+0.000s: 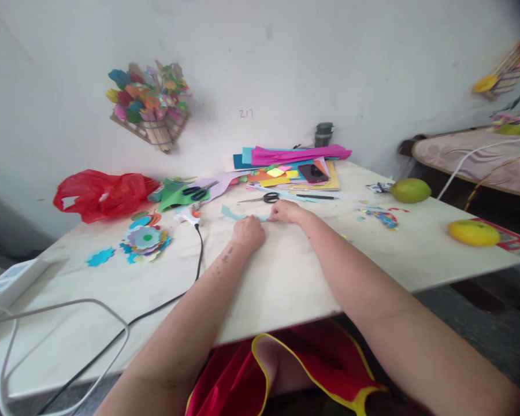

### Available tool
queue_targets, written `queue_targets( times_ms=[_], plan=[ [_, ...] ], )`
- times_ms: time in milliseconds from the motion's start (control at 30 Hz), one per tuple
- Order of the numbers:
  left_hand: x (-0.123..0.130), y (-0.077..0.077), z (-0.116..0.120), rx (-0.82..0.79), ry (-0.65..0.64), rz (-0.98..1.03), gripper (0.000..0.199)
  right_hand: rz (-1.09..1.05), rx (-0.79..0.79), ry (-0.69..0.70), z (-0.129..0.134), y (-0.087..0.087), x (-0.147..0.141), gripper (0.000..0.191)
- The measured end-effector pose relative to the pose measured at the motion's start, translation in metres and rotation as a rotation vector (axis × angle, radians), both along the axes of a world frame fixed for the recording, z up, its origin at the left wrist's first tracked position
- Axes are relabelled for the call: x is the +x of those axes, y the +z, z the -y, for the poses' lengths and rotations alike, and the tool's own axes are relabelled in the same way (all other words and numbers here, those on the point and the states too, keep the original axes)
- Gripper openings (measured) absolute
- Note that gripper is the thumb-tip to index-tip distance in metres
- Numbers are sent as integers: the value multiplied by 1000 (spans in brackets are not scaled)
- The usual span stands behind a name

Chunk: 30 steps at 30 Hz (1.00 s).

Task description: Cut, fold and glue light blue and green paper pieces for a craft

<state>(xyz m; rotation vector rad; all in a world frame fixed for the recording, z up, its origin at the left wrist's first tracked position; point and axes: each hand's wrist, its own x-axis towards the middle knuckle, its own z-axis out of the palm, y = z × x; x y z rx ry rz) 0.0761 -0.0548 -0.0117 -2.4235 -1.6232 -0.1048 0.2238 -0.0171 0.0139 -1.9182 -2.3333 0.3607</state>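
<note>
A light blue paper strip (231,214) lies low over the white table, its left end sticking out past my left hand (249,232). The fingers of my left hand are closed on the strip. Close beside it, my right hand (285,211) pinches the strip's right part. Just beyond the hands lie black-handled scissors (270,198) and a dark pen (314,197). A white glue gun (189,217) with a black cord rests left of my left hand.
Paper flowers (147,238), a red plastic bag (104,193) and a second pair of scissors (195,191) lie left. Coloured paper sheets (294,155) with a phone (312,173) are at the back. Two mangoes (411,190) sit right. Cables cross the left front.
</note>
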Motion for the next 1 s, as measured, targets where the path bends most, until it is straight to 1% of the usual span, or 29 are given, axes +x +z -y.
queue_targets(
  times_ms=[200, 300, 467, 633, 800, 933, 1000],
  plan=[
    [-1, -4, 2, 54, -58, -17, 40, 6, -25, -44, -3, 3, -3, 28],
    [1, -4, 5, 66, -62, -41, 40, -9, -41, -56, -7, 1, -2, 28],
    [5, -1, 9, 72, -48, -71, 35, -34, -43, -46, -10, -3, 0, 30],
    [9, 1, 11, 41, -17, -64, 38, -32, -26, 17, -8, -3, 8, 28],
    [11, -1, 9, 22, 2, -23, 41, -4, -8, 12, -3, 0, 13, 28],
    [9, -4, 9, 44, -72, -6, 41, 34, -15, 0, -1, 3, 12, 29],
    [8, -5, 10, 29, -98, 2, 43, 39, -16, 3, -2, 2, 12, 28]
  ],
)
